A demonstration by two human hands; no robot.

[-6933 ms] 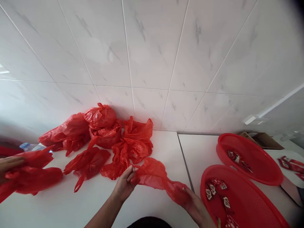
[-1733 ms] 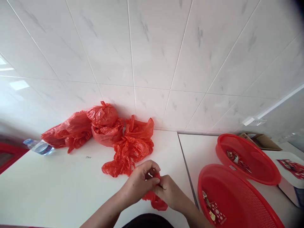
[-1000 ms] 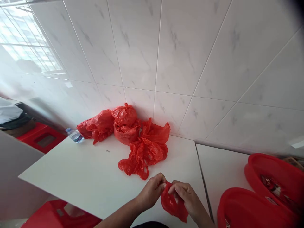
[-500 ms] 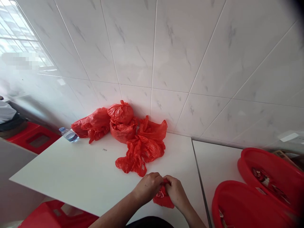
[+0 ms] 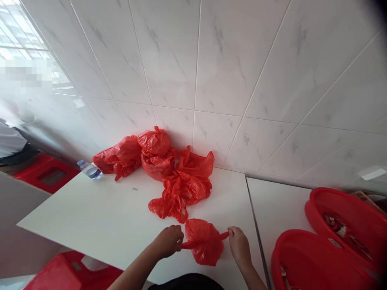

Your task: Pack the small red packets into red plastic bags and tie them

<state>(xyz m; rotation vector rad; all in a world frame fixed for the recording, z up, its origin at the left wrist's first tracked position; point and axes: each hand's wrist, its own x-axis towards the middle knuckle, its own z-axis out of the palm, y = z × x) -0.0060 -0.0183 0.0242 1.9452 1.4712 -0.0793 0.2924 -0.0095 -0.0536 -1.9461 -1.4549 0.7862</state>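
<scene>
A small red plastic bag lies on the white table near its front edge, its two handles stretched out sideways and crossing at the middle. My left hand is closed on the left handle. The right handle is pinched by my right hand, between thumb and fingers. Whatever is inside the bag is hidden by the plastic. Just beyond it lies a loose, crumpled red plastic bag, touched by neither hand.
Knotted red bags and a full-looking red bag rest against the tiled wall. A water bottle lies beside them. Two red basins with small items stand right. Red stools are at left, with a seated person beyond.
My hands have moved apart, from close together over the bag's top to either side of it. The bag's handles are now pulled out straight between them.
</scene>
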